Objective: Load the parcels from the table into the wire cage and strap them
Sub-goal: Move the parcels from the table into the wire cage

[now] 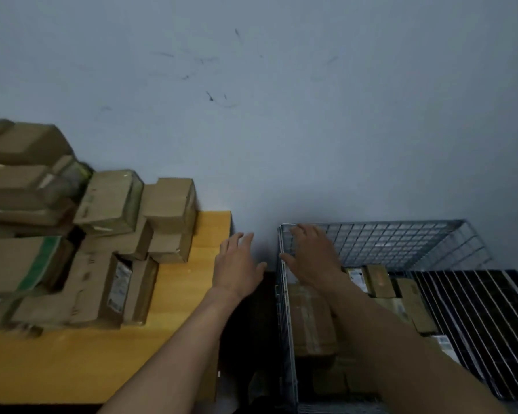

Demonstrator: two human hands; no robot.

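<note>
The table (192, 297) has a smooth, yellow wooden top with a straight right edge. Its left part holds a loose heap of parcels (108, 201): brown cardboard boxes, mostly oblong, some glossy with clear tape, piled at odd angles against the wall (281, 115), which is pale blue-grey, matt and scuffed with dark marks. One box at the left carries a green band (39, 261), and another at the front shows a white printed label (120, 282). Beside the table, across a dark gap, stands the wire cage (401, 237), made of thin grey metal rods in a square grid and open at the top. Inside it, low down, lie the loaded parcels (311, 318), the same brown cardboard, flat and packed close, some with white labels. To their right is a black ribbed panel (476, 312) with pale lines; whether it is the cage's floor I cannot tell. The left hand (237, 261) hovers over the table's right edge, palm down, fingers straight and slightly apart, holding nothing. The right hand (310, 255) is at the cage's near left corner, fingers stretched and spread, empty, with the thumb at the rim; whether it touches the wire is unclear.
</note>
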